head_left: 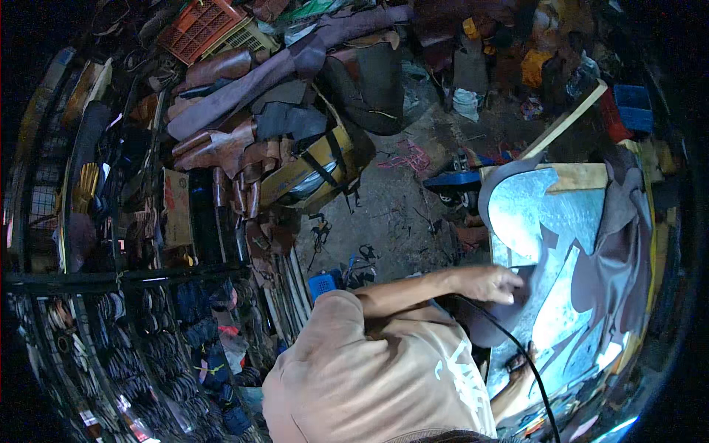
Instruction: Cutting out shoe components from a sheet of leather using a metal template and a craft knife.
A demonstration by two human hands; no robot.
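A dark brown leather-like sheet point(624, 266) with large curved gaps lies over a bright metal-topped table point(580, 210) on the right. My left hand point(487, 283) reaches across above a dark part of the sheet at the table's left edge. Its fingers look partly bent but are blurred, so I cannot tell whether they touch the sheet. Lower down, my right hand point(523, 363) rests at the table's near side with its fingers curled round something dark that I cannot make out. A black cable point(533, 362) passes in front of the table near this hand.
Rolled hides point(244, 96) and a strapped cardboard box point(343, 151) fill the upper left, below an orange crate point(199, 31). A wooden bar point(569, 118) slants up from the table's far end. Racks of dark curved pieces point(125, 354) stand left. Pink cord point(406, 156) litters the floor.
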